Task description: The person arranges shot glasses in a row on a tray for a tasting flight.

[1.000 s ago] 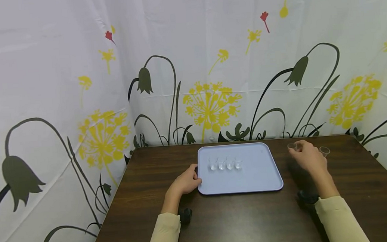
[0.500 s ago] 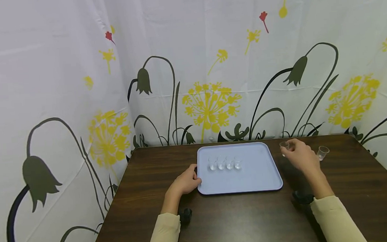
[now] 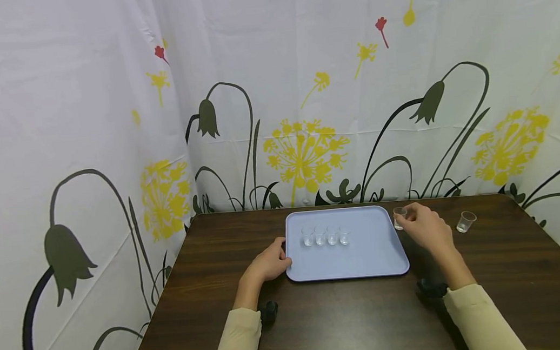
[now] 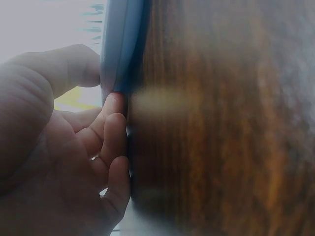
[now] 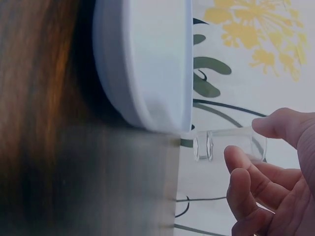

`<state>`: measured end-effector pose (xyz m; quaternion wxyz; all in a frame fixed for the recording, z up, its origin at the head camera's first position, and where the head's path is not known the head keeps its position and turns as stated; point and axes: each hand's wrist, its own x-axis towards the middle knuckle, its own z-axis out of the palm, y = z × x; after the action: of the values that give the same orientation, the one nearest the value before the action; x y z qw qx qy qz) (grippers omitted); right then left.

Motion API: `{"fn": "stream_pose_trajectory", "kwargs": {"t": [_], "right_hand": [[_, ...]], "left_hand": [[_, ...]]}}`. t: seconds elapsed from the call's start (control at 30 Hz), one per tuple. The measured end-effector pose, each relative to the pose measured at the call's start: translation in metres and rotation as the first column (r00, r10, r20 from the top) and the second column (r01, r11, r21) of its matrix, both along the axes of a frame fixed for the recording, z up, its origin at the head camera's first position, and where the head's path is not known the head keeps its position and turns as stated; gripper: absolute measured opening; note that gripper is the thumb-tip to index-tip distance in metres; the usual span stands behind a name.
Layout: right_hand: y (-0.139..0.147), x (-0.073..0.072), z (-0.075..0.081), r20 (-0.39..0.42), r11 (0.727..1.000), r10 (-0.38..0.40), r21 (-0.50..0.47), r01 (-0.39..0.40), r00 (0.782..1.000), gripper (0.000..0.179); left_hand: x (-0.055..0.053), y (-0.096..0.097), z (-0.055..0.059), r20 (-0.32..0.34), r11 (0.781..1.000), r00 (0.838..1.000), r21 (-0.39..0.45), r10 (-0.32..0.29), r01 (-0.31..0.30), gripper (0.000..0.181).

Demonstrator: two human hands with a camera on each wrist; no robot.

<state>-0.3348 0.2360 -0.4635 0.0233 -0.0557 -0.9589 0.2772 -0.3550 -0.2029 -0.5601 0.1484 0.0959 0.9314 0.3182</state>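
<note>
My left hand (image 3: 268,261) grips the left rim of a pale blue tray (image 3: 373,250). In the left wrist view, the thumb lies on one side of the tray's rim (image 4: 115,44) and the fingertips on the other. Several small clear shot glasses (image 3: 332,237) stand upright in a row on the tray's left half. My right hand (image 3: 427,231) pinches another clear shot glass (image 3: 399,218) between thumb and fingers, close to the tray's right edge. The right wrist view shows this glass (image 5: 229,142) held off the table, its thick base beyond the fingertips.
One more shot glass (image 3: 466,221) stands on the dark wooden table (image 3: 349,322), right of my right hand. A white curtain (image 3: 261,46) with printed flowers hangs behind the table's back edge.
My right hand has carried its shot glass leftward, from near the other loose glass to the tray's right edge. The left hand and the tray have stayed in place.
</note>
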Motion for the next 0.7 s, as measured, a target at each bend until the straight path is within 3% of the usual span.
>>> {"fn": "stream_pose_trajectory", "kwargs": {"t": [0.7], "right_hand": [[-0.023, 0.0, -0.008, 0.008, 0.997, 0.072, -0.01, -0.072, 0.997, 0.056]], "left_hand": [[-0.002, 0.0, 0.0, 0.012, 1.0, 1.0, -0.003, -0.01, 0.01, 0.072]]}}
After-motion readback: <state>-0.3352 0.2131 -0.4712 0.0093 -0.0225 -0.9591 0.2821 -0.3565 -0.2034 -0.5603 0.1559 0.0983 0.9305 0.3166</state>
